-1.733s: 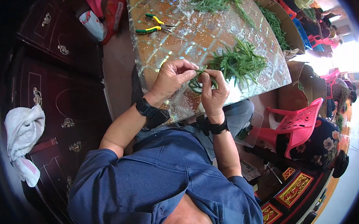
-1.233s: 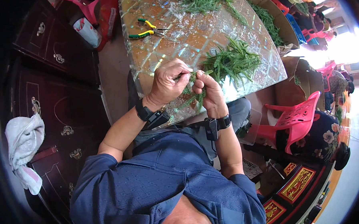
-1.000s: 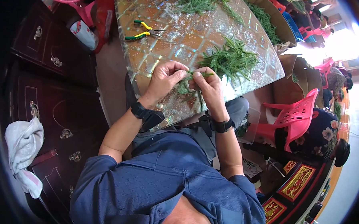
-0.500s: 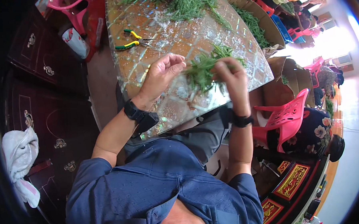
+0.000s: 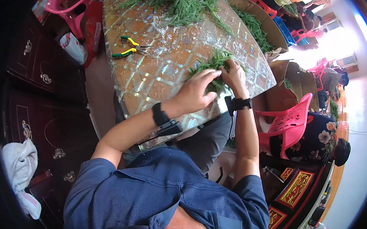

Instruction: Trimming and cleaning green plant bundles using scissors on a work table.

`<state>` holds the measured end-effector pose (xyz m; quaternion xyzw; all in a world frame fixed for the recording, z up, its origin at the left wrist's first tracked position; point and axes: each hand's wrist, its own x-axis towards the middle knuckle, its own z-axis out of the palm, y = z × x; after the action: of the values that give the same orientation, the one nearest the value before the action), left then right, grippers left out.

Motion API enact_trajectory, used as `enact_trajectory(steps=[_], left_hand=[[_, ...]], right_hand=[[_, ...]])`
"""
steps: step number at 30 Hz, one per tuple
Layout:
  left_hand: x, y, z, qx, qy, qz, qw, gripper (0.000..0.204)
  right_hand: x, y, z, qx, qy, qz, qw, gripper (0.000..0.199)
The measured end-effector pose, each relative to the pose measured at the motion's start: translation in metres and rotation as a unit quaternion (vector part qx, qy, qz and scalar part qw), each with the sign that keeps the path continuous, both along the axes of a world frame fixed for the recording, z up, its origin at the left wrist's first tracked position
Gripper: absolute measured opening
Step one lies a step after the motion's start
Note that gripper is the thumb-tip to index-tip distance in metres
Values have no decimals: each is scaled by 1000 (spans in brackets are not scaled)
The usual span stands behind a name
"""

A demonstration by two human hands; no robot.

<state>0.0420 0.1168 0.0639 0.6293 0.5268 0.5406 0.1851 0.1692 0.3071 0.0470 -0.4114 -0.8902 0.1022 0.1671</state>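
Observation:
A small bunch of feathery green foliage (image 5: 216, 64) lies low over the near right part of the table. My right hand (image 5: 234, 77) is closed on it, fingers curled down into the sprigs. From the left, my left hand (image 5: 195, 92) reaches to the same bunch. Its thumb stands apart from the fingers, whose tips meet the foliage beside my right fingers. I see nothing held in it. Pliers (image 5: 131, 48) with green and yellow handles lie spread on the table, left of the bunch. A larger pile of the same foliage (image 5: 191, 7) sits at the far side.
The patterned table (image 5: 145, 87) has white flecks scattered over it. Beyond its right edge stands a cardboard box (image 5: 276, 30) full of greenery. A pink chair (image 5: 288, 122) and a person in flowered clothing (image 5: 321, 133) are at right. Dark drawers (image 5: 48, 108) line the left.
My left hand has swung right, from beside the bunch onto it, and its fingers have spread. My right hand stays at the foliage and now presses in closer.

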Motion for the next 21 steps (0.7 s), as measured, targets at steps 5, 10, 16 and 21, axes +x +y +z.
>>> enact_trajectory(steps=[5,10,16,21], left_hand=[[6,64,-36,-24,128,77,988,56],[13,83,-50,-139,280,57,948,60],[22,91,-59,-145,375,67,913,53],[19,90,-55,-165,381,66,908,50]], right_hand=[[22,26,11,-121,7,144,982,41],[40,68,46,-247,74,98,961,38],[16,156,38,-45,67,22,996,39],[-1,216,-10,27,-31,46,998,42]])
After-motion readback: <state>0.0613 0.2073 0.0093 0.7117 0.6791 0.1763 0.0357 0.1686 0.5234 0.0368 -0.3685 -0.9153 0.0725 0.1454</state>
